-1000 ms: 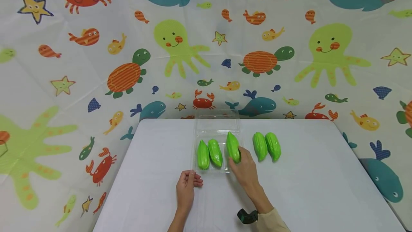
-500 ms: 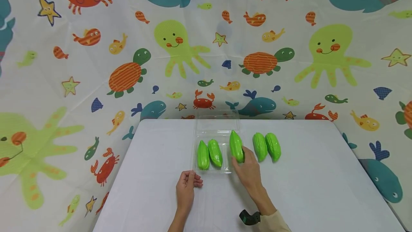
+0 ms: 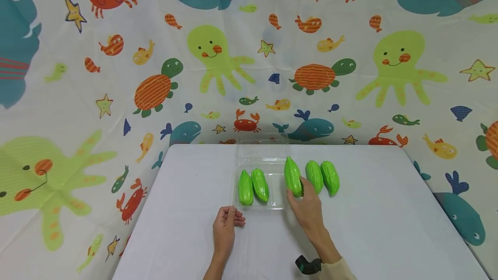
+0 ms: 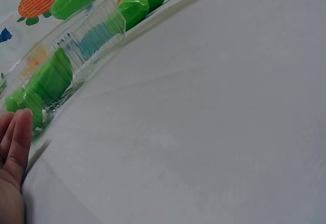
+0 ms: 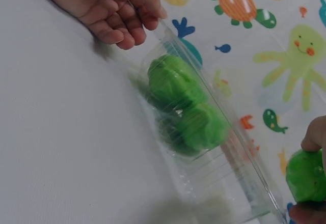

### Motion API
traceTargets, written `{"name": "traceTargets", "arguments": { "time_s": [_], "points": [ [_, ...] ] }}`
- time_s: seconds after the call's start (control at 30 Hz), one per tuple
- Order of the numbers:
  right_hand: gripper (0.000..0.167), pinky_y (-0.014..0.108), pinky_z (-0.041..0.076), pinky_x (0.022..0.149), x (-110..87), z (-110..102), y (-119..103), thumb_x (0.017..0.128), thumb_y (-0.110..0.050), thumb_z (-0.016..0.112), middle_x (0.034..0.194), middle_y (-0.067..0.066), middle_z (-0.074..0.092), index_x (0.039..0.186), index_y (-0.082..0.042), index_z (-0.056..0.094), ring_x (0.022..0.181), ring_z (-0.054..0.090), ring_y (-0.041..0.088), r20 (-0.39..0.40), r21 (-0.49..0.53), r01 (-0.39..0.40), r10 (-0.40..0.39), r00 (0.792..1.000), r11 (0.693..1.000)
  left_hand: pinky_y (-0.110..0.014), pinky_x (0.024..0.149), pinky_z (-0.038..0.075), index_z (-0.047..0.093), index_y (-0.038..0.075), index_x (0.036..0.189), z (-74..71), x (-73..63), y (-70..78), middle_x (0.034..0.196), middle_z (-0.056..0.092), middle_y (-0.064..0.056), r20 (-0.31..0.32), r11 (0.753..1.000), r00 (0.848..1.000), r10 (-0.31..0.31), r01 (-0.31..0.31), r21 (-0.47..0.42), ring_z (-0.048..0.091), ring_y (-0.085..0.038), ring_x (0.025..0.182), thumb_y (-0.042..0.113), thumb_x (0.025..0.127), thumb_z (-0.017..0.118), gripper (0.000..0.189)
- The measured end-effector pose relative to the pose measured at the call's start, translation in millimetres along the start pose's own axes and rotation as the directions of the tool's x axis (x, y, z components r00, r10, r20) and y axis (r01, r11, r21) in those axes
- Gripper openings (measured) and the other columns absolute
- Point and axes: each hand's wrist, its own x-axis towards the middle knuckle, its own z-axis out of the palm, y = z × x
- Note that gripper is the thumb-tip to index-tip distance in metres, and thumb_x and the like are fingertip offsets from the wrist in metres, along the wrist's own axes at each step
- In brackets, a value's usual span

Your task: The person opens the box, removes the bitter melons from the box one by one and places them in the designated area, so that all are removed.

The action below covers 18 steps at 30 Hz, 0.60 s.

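Observation:
My right hand (image 3: 308, 210) grips a bright green, ridged bitter melon (image 3: 292, 177) by its near end, above the right edge of a clear plastic box (image 3: 277, 190). The melon's pointed tip faces away from me. Two more bitter melons (image 3: 245, 188) lie side by side in the left part of the box. At the box's near left corner, my left hand (image 3: 227, 226) pinches the rim between thumb and fingers; the right wrist view shows the thumb (image 5: 162, 13) right at that rim. The box's lid (image 3: 262, 149) is folded back behind it.
Another pair of bitter melons (image 3: 322, 177) lies on the white table (image 3: 389, 219), just right of the box. A curtain (image 3: 233, 55) printed with sea animals hangs behind the table. A dark device (image 3: 308, 265) sits at my right sleeve.
My right hand has moved right with the bitter melon, from over the box's right half to its right edge. The left hand has stayed at the corner.

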Motion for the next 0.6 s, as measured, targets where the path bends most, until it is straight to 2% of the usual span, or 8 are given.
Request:
{"name": "traceTargets", "arguments": {
  "time_s": [0.27, 0.6],
  "points": [
    [0.052, 0.046, 0.064, 0.07, -0.2, -6, 6, 0.078, -0.007, 0.08, 0.108, 0.027, 0.068, 0.121, 0.013, 0.059, 0.091, 0.069, 0.035, -0.035, -0.009, 0.011, -0.011, 0.999, 1.0, -0.033, 0.065, 0.065, 0.058, -0.006, 0.104, -1.4, 0.7, -4.6, 0.09, 0.068, -0.022, 0.013, 1.0, 1.0, 0.013, -0.013, -0.02, 0.071, -0.02, 0.071, 0.025, 0.105, 0.054, 0.031],
    [0.053, 0.052, 0.062, 0.078, 3.2, -13, 12, 0.077, -0.006, 0.079, 0.108, 0.03, 0.066, 0.121, 0.015, 0.058, 0.097, 0.068, 0.042, -0.086, -0.006, 0.013, -0.013, 0.996, 1.0, -0.033, 0.065, 0.065, 0.058, -0.005, 0.105, -1.6, 0.7, -8.3, 0.091, 0.068, -0.021, 0.015, 0.999, 0.999, 0.029, -0.029, -0.03, 0.071, -0.019, 0.071, 0.025, 0.105, 0.054, 0.03]
  ]
}}
